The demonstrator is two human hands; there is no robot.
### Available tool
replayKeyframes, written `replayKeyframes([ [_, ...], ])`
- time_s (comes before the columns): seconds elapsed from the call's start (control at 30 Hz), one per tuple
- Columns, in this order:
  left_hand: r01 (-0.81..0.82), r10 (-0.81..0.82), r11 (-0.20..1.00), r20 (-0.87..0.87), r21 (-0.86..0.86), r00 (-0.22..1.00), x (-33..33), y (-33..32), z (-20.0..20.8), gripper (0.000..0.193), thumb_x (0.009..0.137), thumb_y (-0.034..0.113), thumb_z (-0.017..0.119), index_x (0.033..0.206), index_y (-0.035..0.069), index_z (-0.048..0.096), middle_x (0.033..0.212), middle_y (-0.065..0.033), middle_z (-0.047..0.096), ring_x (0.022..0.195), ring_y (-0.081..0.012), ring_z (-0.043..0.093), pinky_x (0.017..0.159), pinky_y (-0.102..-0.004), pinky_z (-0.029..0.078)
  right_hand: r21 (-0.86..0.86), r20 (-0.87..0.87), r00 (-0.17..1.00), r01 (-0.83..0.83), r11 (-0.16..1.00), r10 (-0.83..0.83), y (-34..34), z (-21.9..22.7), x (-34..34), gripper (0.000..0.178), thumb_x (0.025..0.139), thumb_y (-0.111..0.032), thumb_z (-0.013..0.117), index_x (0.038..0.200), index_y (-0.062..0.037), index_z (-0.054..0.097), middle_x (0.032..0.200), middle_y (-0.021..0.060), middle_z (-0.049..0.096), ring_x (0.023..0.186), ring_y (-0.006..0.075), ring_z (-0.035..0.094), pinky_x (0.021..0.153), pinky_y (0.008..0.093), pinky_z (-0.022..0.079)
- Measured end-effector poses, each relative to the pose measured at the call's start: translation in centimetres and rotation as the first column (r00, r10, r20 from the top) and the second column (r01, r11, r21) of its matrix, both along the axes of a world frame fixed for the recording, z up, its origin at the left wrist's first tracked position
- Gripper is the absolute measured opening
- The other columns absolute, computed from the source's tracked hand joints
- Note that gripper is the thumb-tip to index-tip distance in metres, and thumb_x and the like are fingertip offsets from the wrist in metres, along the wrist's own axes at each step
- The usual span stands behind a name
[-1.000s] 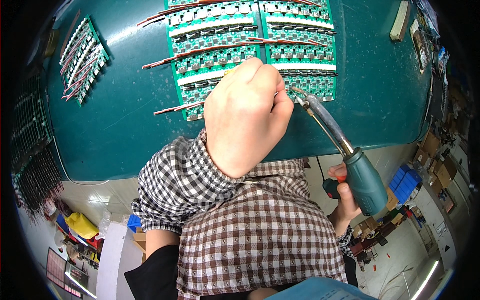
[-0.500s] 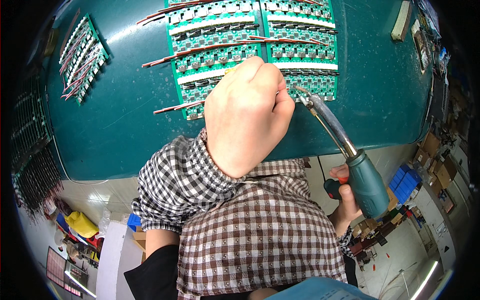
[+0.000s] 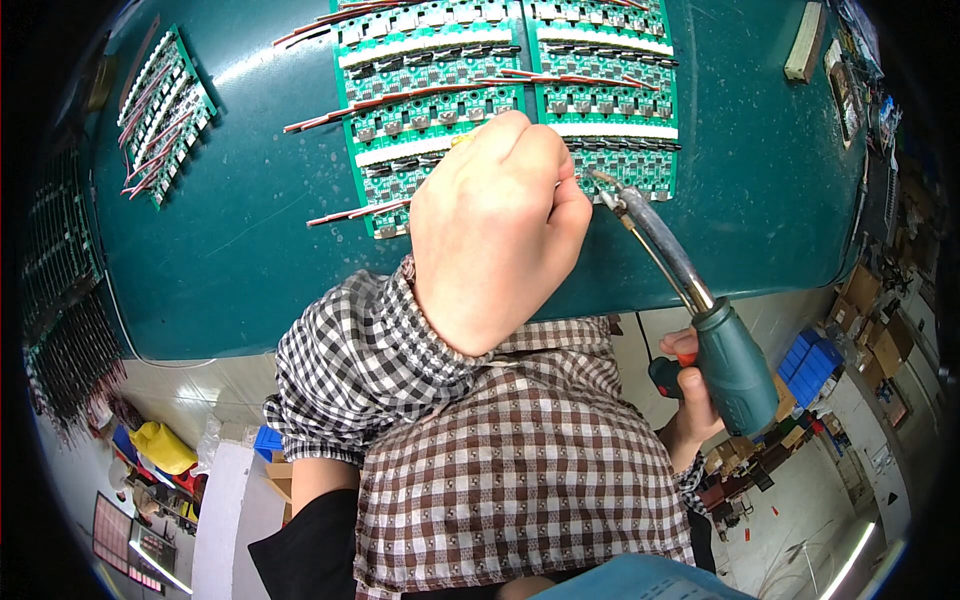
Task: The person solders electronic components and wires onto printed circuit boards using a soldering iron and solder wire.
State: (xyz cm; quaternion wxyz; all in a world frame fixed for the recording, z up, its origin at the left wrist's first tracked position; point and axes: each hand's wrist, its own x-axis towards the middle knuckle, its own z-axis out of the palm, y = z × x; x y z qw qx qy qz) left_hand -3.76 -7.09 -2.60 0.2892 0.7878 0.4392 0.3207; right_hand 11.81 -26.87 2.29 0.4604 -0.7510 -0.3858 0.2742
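My left hand [image 3: 500,225] is closed over the near edge of two green circuit board panels, its fingers curled down and pressed together. What the fingertips pinch is hidden beneath the hand. Red, black and white wires lie in rows across the left panel [image 3: 375,130], and some reach onto the right panel [image 3: 655,180]. In my right hand [image 3: 695,410] is a dark green soldering gun [image 3: 735,365] with a red trigger. Its bent metal tip points up and left, close to the left fingers, over the near part of the right panel.
Another wired circuit board panel [image 3: 170,115] lies at the left of the green table [image 3: 240,270]. A pale bar [image 3: 804,42] and a narrow holder [image 3: 842,90] are at the far right. Blue bins [image 3: 808,365] and cardboard boxes stand beyond the table on the right.
The right panel and my left hand have shifted very slightly to the right. The soldering gun stays almost in the same place.
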Motion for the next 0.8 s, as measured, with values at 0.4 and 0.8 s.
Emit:
replayKeyframes([
  [0.4, -0.006, 0.006, 1.0, -0.024, -0.002, 1.0, 0.0, -0.1, 0.0, 0.014, 0.069, 0.001, 0.07, 0.073, 0.008, 0.058, 0.068, -0.0023, 0.053, 0.061, -0.017, 0.056, 0.055, -0.0306, 0.046, -0.016, -0.012, 1.0, 0.006, 1.0, -0.007, 0.1, 0.3, -0.1, 0.052, 0.076, -0.033, 0.083, 0.104, 0.0061, 0.063, 0.083, 0.0115, 0.069, 0.076, 0.0194, 0.066, 0.073, 0.0313, 0.051],
  [0.8, -0.018, 0.02, 0.999, -0.049, 0.036, 0.999, -0.1, -0.3, -0.4, 0.014, 0.069, 0.001, 0.071, 0.073, 0.009, 0.059, 0.068, -0.0018, 0.054, 0.061, -0.0164, 0.056, 0.055, -0.0299, 0.045, 0.01, -0.005, 1.0, -0.019, 1.0, 0.019, -1.4, -0.7, 0.4, 0.059, 0.075, -0.029, 0.085, 0.111, 0.0084, 0.057, 0.083, 0.0112, 0.068, 0.076, 0.0195, 0.066, 0.072, 0.0311, 0.052],
])
